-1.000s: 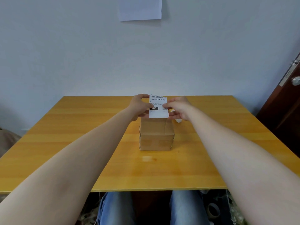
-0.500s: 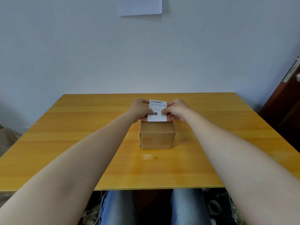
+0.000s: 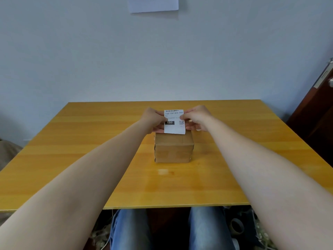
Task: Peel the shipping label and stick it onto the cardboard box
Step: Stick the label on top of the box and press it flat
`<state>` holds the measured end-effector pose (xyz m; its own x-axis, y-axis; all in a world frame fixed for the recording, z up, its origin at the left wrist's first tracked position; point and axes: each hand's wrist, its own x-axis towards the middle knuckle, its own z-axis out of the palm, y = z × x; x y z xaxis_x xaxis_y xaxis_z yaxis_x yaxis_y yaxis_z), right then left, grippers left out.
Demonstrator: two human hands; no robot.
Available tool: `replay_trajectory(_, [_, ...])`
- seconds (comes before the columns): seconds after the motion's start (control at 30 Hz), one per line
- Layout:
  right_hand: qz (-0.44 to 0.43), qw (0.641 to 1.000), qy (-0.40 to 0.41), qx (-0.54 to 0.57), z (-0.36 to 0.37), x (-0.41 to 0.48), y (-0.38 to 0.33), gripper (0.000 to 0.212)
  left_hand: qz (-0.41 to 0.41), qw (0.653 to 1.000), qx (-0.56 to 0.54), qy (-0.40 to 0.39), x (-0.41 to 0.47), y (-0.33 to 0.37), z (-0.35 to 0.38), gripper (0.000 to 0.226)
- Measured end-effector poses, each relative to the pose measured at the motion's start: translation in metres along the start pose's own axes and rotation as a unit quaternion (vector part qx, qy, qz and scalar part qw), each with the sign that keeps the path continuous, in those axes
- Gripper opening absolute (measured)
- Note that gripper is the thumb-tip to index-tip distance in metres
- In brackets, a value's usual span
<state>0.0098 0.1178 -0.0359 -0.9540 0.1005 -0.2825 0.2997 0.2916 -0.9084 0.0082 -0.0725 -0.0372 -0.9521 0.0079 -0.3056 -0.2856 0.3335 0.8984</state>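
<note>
A small brown cardboard box point(image 3: 173, 148) stands on the middle of the yellow wooden table point(image 3: 90, 159). Above its far top edge I hold a white shipping label point(image 3: 174, 121) upright, printed with a barcode, "150-150-A26-050" and a black "150" block. My left hand point(image 3: 155, 120) pinches the label's left edge. My right hand point(image 3: 196, 118) pinches its right edge. The label's bottom edge hangs right at the back of the box top; whether it touches the box I cannot tell.
A white sheet point(image 3: 153, 4) is stuck on the wall above. A dark wooden door point(image 3: 317, 120) stands at the right. Under the table's near edge my knees in jeans point(image 3: 131, 230) show, with a tape roll point(image 3: 237, 225) on the floor.
Both hands brought the label down toward the box top, then tipped it more upright so more of its print faces me. The box stayed in place.
</note>
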Motion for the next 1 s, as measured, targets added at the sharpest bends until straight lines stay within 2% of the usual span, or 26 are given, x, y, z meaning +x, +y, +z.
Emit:
replay_trajectory(0.33, [-0.005, 0.999, 0.012, -0.043, 0.007, -0.002, 0.005, 0.035, 0.010, 0.996, 0.080, 0.041, 0.009, -0.003, -0.004, 0.013])
replay_trajectory(0.53, [-0.003, 0.999, 0.031, -0.044, 0.008, -0.005, 0.006, 0.051, 0.005, 0.990, 0.127, 0.060, 0.013, -0.007, -0.004, 0.034])
replay_trajectory(0.83, [-0.010, 0.993, 0.032, -0.114, 0.012, -0.003, 0.006, 0.051, 0.002, 0.987, 0.144, 0.066, 0.015, -0.008, -0.005, 0.028])
replay_trajectory(1.0, [-0.011, 0.993, 0.042, -0.108, 0.011, -0.002, 0.006, 0.048, -0.008, 0.987, 0.145, 0.065, 0.018, -0.009, -0.004, 0.036])
